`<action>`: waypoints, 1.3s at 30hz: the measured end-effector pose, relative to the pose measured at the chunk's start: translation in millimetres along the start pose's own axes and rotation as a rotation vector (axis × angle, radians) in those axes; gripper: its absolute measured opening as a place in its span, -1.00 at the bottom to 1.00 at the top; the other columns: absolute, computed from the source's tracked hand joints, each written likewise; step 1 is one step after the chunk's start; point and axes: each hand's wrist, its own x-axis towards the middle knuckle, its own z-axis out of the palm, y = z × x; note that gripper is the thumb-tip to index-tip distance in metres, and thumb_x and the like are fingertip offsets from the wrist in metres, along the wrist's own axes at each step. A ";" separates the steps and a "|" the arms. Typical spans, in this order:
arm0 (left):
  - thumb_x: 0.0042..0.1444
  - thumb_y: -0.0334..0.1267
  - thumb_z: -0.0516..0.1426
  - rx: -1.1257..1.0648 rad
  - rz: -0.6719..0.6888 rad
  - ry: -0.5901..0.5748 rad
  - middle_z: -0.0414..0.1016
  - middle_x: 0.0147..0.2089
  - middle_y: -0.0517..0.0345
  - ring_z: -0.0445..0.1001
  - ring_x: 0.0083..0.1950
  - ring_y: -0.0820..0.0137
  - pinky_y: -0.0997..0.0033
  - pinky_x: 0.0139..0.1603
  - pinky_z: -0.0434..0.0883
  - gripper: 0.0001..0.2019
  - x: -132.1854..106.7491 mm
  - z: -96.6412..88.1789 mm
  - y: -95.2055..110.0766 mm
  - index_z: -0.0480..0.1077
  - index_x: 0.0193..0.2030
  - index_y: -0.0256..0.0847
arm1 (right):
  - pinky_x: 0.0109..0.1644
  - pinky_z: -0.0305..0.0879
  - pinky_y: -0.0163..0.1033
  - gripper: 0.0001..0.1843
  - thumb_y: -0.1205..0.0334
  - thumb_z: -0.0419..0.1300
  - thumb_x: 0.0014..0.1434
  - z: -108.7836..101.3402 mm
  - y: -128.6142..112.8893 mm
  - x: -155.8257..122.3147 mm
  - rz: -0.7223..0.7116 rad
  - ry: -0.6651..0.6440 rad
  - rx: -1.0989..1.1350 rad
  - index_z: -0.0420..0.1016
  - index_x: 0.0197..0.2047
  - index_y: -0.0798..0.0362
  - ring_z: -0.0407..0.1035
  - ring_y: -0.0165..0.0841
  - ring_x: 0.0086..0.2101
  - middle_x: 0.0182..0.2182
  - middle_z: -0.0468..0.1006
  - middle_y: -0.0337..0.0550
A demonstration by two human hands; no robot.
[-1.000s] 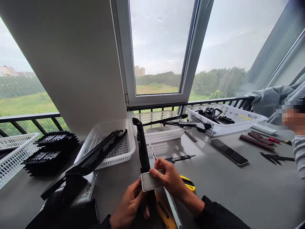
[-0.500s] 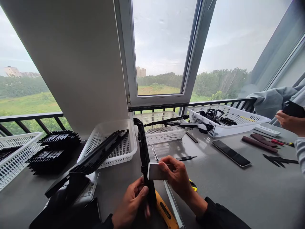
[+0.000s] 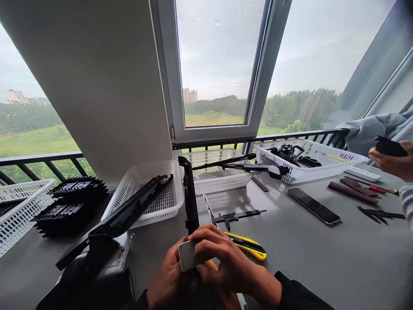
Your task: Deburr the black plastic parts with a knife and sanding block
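A long black plastic strip (image 3: 190, 196) stands on edge on the grey table, running away from me. My left hand (image 3: 164, 280) is wrapped round its near end. My right hand (image 3: 222, 258) holds a small grey-white rectangular block (image 3: 186, 255) with closed fingers and presses it against the strip's near end, just above the left hand. A yellow utility knife (image 3: 247, 244) lies right of my hands. A black caliper (image 3: 237, 215) lies beyond it.
White baskets (image 3: 155, 206) (image 3: 216, 178) (image 3: 322, 165) with black parts line the window side. Black toothed parts (image 3: 69, 202) are stacked at left. A phone (image 3: 312, 206), dark strips and tools lie right. Another person's hand (image 3: 392, 159) holds a dark object at far right.
My right hand has drawn the grey-white block back along the strip toward me, down to my left hand. The caliper and utility knife are now uncovered. The other person's hand shifted slightly.
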 end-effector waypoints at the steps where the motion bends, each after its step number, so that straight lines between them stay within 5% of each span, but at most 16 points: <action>1: 0.14 0.00 0.43 0.016 -0.006 0.011 0.57 -0.31 0.18 0.45 -0.36 0.40 0.45 -0.31 0.42 -0.63 -0.4 2.0 2.3 0.57 -0.09 -0.22 | 0.21 0.40 -0.11 -0.56 0.60 0.38 0.06 -1.2 1.4 -0.1 0.015 0.010 -0.013 0.46 -0.12 -0.07 0.38 -0.23 0.10 0.11 0.59 -0.21; 9: 0.14 0.10 0.41 0.038 0.026 0.022 0.51 -0.33 0.19 0.38 -0.35 0.44 0.50 -0.31 0.40 -0.58 -0.9 5.5 5.2 0.54 -0.24 -0.26 | 0.24 0.35 -0.05 -0.49 0.62 0.32 0.03 5.8 6.3 -6.7 0.033 0.100 -0.087 0.53 -0.04 -0.12 0.38 -0.20 0.12 0.23 0.47 -0.20; 14: 0.20 0.19 0.33 0.011 -0.022 -0.022 0.47 -0.39 0.23 0.32 -0.52 0.51 0.52 -0.51 0.27 -0.52 0.8 6.4 5.3 0.52 -0.07 -0.24 | 0.15 0.38 -0.07 -0.53 0.62 0.31 0.02 4.0 6.8 -5.4 0.056 0.159 -0.108 0.52 -0.09 -0.09 0.40 -0.23 0.02 0.09 0.49 -0.17; 19: 0.13 0.10 0.42 0.007 0.025 -0.002 0.51 -0.32 0.18 0.41 -0.40 0.46 0.52 -0.37 0.40 -0.55 -0.5 5.1 4.0 0.55 -0.11 -0.26 | 0.10 0.40 -0.13 -0.53 0.61 0.32 0.00 2.0 7.9 -5.0 0.030 0.109 -0.059 0.53 -0.10 -0.08 0.40 -0.25 -0.02 0.03 0.50 -0.18; 23: 0.27 0.13 0.30 0.022 0.011 -0.025 0.42 -0.49 0.29 0.28 -0.61 0.53 0.54 -0.56 0.28 -0.52 0.7 2.4 -0.9 0.53 0.08 -0.25 | 0.15 0.39 -0.08 -0.59 0.57 0.30 0.07 3.2 11.0 -7.2 0.113 0.162 -0.050 0.54 -0.10 -0.08 0.41 -0.21 0.06 0.07 0.48 -0.14; 28: 0.09 0.04 0.46 -0.056 0.051 0.005 0.53 -0.32 0.20 0.43 -0.37 0.48 0.54 -0.31 0.43 -0.60 2.2 0.3 -2.3 0.59 -0.16 -0.24 | 0.09 0.41 -0.14 -0.55 0.60 0.29 -0.05 6.3 4.9 -6.0 0.040 0.103 -0.005 0.53 -0.15 -0.08 0.43 -0.26 -0.04 0.01 0.50 -0.17; 33: 0.19 0.14 0.36 -0.059 -0.010 0.001 0.44 -0.51 0.31 0.23 -0.65 0.59 0.57 -0.59 0.25 -0.56 1.3 4.0 1.2 0.56 -0.07 -0.22 | 0.09 0.42 -0.12 -0.62 0.56 0.29 0.05 2.4 4.1 -3.2 0.102 0.193 -0.047 0.56 -0.13 -0.07 0.42 -0.23 -0.02 0.00 0.48 -0.14; 39: -0.04 0.04 0.53 -0.132 -0.004 0.059 0.51 -0.37 0.20 0.44 -0.39 0.48 0.57 -0.35 0.40 -0.54 0.7 7.0 5.6 0.57 -0.20 -0.27 | 0.06 0.43 -0.19 -0.52 0.63 0.29 -0.09 8.5 1.4 -4.3 0.021 0.106 0.024 0.54 -0.16 -0.07 0.42 -0.28 -0.05 -0.02 0.50 -0.19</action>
